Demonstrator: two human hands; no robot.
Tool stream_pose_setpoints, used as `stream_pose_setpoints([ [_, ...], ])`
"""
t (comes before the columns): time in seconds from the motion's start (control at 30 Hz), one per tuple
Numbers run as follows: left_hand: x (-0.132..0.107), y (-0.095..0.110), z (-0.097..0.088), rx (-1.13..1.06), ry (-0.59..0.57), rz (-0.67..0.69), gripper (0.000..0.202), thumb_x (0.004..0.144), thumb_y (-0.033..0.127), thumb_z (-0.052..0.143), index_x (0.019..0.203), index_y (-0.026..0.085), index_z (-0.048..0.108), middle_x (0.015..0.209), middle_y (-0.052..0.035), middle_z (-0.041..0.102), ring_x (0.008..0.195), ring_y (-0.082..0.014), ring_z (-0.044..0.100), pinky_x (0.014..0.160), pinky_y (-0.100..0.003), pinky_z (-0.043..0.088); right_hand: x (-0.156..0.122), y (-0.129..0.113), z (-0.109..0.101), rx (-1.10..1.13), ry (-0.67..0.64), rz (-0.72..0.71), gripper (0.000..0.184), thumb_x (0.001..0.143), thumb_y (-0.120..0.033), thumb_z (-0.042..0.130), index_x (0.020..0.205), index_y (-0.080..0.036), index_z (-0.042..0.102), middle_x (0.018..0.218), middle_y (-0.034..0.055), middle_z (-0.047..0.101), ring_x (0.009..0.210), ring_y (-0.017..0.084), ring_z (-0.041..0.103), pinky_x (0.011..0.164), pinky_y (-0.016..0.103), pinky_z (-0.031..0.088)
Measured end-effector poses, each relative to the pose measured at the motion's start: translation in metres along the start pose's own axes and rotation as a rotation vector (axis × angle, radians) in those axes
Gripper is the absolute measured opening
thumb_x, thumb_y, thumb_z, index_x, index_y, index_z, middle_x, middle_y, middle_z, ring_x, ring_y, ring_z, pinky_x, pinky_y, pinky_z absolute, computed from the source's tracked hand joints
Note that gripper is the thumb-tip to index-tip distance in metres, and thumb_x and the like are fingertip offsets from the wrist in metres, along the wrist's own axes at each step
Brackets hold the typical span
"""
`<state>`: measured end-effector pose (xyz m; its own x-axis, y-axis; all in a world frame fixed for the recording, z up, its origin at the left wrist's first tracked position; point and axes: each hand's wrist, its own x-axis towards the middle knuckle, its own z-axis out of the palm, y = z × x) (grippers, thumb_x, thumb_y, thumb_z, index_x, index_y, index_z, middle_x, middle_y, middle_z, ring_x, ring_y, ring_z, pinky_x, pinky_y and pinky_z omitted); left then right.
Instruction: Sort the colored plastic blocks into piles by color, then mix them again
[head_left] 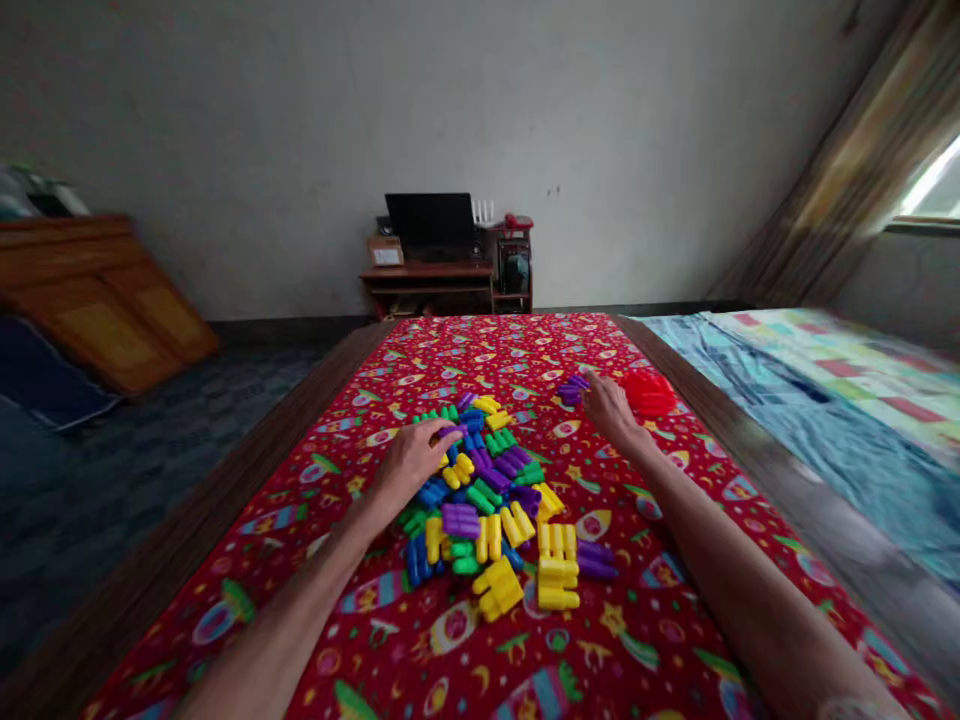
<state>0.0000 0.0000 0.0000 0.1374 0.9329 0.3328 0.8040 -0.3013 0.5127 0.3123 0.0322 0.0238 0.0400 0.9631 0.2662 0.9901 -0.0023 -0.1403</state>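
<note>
A mixed pile of plastic toy building blocks (pixel 487 480), made up of rounded tubes joined side by side, lies on the red patterned cloth. My left hand (pixel 416 455) reaches into the pile's left side, its thumb and fingers closed on a purple block (pixel 452 432). Farther off to the right, my right hand (pixel 611 405) is closed at the edge of a small purple group (pixel 571 390), with its fingertips against a purple block there. Just right of that hand sits a heap of red blocks (pixel 649 393). Yellow blocks (pixel 557 565) lie at the pile's near side.
The cloth (pixel 517 345) covers a long table with dark wooden edges (pixel 300 400). A bed (pixel 810 400) with blue and checked covers stands along the right. Against the far wall is a desk with a monitor (pixel 429 222). A wooden cabinet (pixel 105 300) is at left.
</note>
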Motion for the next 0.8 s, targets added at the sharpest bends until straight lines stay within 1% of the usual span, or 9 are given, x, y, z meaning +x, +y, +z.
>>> stream_pose_setpoints([
  [0.13,0.002,0.007,-0.006,-0.102,0.007,-0.019,0.033,0.083,0.033,0.056,0.111,0.020,0.068,0.096,-0.0052,0.076,0.090,-0.0242,0.071,0.078,-0.031,0.054,-0.004,-0.029,-0.008,0.250,0.021,-0.223,0.027,0.092,-0.021,0.047,0.101,-0.011,0.070,0.083,0.0125,0.072,0.072,0.019,0.064,0.062,0.024,0.039],
  [0.23,-0.001,0.021,-0.007,-0.178,-0.029,0.064,0.047,0.081,0.027,0.060,0.127,0.022,0.056,0.098,-0.0046,0.075,0.093,-0.0235,0.071,0.080,-0.032,0.054,-0.021,-0.060,-0.010,0.593,-0.069,-0.562,0.024,0.091,-0.025,0.052,0.100,-0.015,0.071,0.081,0.0061,0.072,0.068,0.013,0.062,0.062,0.020,0.038],
  [0.33,-0.007,0.035,-0.005,-0.228,-0.089,0.138,0.056,0.082,0.026,0.060,0.135,0.022,0.046,0.098,-0.0051,0.074,0.093,-0.0227,0.071,0.082,-0.034,0.054,-0.035,-0.081,-0.011,0.659,-0.166,-0.744,0.020,0.088,-0.020,0.056,0.098,-0.015,0.072,0.072,0.0020,0.070,0.057,0.009,0.054,0.056,0.019,0.033],
  [0.4,-0.010,0.041,-0.002,-0.241,-0.085,0.169,0.059,0.083,0.028,0.060,0.138,0.021,0.041,0.103,-0.0065,0.073,0.096,-0.0227,0.070,0.083,-0.035,0.054,-0.034,-0.080,-0.012,0.575,-0.149,-0.712,0.017,0.086,-0.018,0.057,0.090,-0.014,0.073,0.064,0.0007,0.065,0.052,0.008,0.048,0.053,0.020,0.029],
  [0.47,-0.013,0.042,0.003,-0.196,-0.067,0.224,0.055,0.085,0.029,0.059,0.137,0.020,0.043,0.112,-0.0088,0.070,0.105,-0.0233,0.067,0.089,-0.037,0.053,-0.025,-0.067,-0.011,0.486,-0.066,-0.571,0.019,0.088,-0.021,0.055,0.086,-0.013,0.072,0.063,0.0015,0.064,0.052,0.008,0.048,0.053,0.021,0.027],
  [0.53,-0.016,0.041,0.009,-0.103,-0.112,0.316,0.043,0.087,0.031,0.057,0.128,0.019,0.054,0.119,-0.0098,0.067,0.111,-0.0239,0.063,0.096,-0.039,0.049,-0.012,-0.046,-0.007,0.385,0.001,-0.398,0.025,0.092,-0.028,0.052,0.088,-0.014,0.072,0.066,0.0037,0.066,0.057,0.011,0.053,0.056,0.022,0.029],
  [0.6,-0.018,0.038,0.013,0.004,-0.186,0.385,0.028,0.089,0.031,0.055,0.111,0.019,0.066,0.115,-0.0093,0.069,0.111,-0.0244,0.062,0.099,-0.039,0.047,-0.002,-0.024,0.000,0.261,0.011,-0.251,0.029,0.094,-0.033,0.050,0.091,-0.015,0.073,0.071,0.0064,0.069,0.065,0.015,0.059,0.059,0.023,0.032],
  [0.7,-0.019,0.033,0.014,0.129,-0.202,0.366,0.022,0.092,0.028,0.052,0.099,0.018,0.071,0.104,-0.0083,0.071,0.102,-0.0231,0.064,0.097,-0.037,0.048,0.004,-0.001,0.012,0.115,-0.038,-0.120,0.028,0.093,-0.035,0.051,0.099,-0.017,0.072,0.087,0.0097,0.072,0.082,0.020,0.064,0.065,0.025,0.037],
  [0.8,-0.019,0.029,0.008,0.225,-0.226,0.329,0.023,0.091,0.021,0.051,0.103,0.019,0.070,0.108,-0.0079,0.068,0.099,-0.0215,0.065,0.092,-0.034,0.050,0.003,0.001,0.013,0.045,-0.045,-0.043,0.029,0.090,-0.034,0.054,0.112,-0.020,0.068,0.100,0.0102,0.072,0.091,0.022,0.065,0.068,0.025,0.040],
])
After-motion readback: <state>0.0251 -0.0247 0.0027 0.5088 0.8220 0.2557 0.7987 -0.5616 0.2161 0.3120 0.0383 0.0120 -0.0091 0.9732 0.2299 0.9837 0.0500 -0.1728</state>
